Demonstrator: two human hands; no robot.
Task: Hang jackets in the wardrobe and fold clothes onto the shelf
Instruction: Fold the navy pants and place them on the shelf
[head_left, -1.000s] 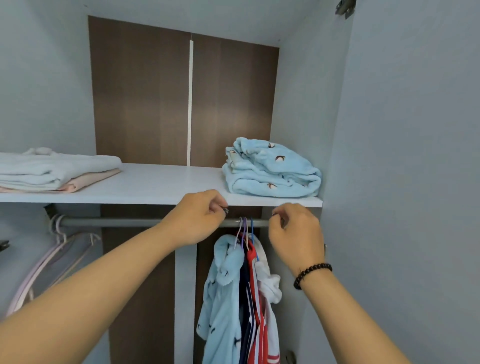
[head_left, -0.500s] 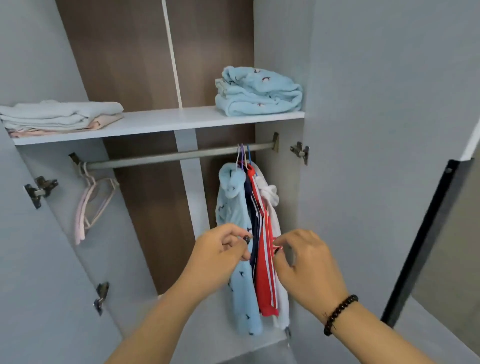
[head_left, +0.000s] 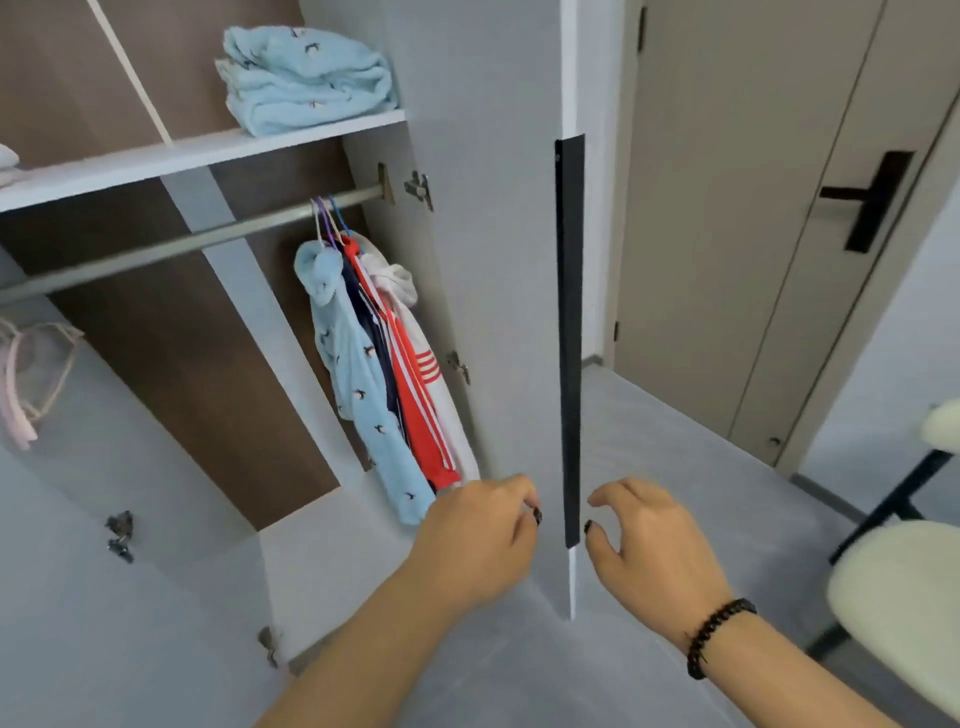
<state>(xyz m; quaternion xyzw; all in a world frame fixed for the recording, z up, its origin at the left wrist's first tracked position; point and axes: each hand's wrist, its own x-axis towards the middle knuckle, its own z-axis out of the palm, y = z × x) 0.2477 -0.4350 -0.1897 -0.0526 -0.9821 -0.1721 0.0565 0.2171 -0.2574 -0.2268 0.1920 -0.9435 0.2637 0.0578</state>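
**Two hands at the wardrobe door edge**

Two hands hover on either side of the open right door (head_left: 498, 260), close to the lower end of its one long black handle strip (head_left: 570, 338). The left hand (head_left: 480, 540) sits on the inner side of the door, fingers curled in toward the thumb; whether anything is pinched there I cannot tell. The right hand (head_left: 644, 540) sits on the outer side, fingers loosely curved and slightly apart, holding nothing and just short of the strip. One black bead bracelet (head_left: 714, 636) circles the right wrist.

Inside the wardrobe, one rail (head_left: 182, 244) carries four jackets bunched at its right end: a light blue fleece (head_left: 358, 395), a navy one (head_left: 371, 322) mostly hidden, a red one with white stripes (head_left: 415, 395) and a white one (head_left: 400, 280). At least three hanger hooks (head_left: 327, 215) show above them. Some pale pink empty hangers (head_left: 21, 384) hang at the far left; their number is unclear.

One shelf (head_left: 182, 156) above the rail holds one folded light blue pile (head_left: 306, 78) at its right end; the edge of a second pale pile (head_left: 8, 161) shows at the left.

One room door with a black lever (head_left: 872, 200) stands to the right, and one cream chair (head_left: 904, 592) beside it. No writing or labels are readable.
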